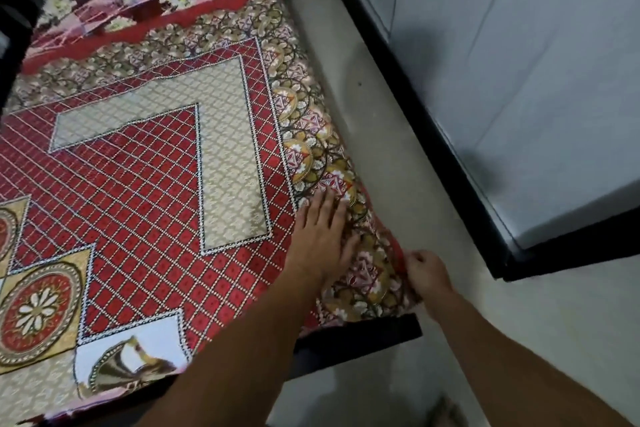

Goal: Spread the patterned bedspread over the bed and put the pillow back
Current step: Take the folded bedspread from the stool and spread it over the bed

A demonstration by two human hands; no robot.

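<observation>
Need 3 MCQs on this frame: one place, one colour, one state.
1. Left hand lies where? A) flat on the bedspread near its side edge B) on the floor C) on the wall
2. Bedspread's lattice colour? A) blue B) red C) green
3. Right hand is? A) open in air B) pinching the bedspread's edge C) holding a pillow
Answers: A, it lies flat on the floral border; B, red diamonds throughout; B, it is curled round the red hem.

Red lattice-patterned bedspread with beige bands, round medallions and a floral border, lying flat across the bed, right edge draped over the dark bed frame.
</observation>
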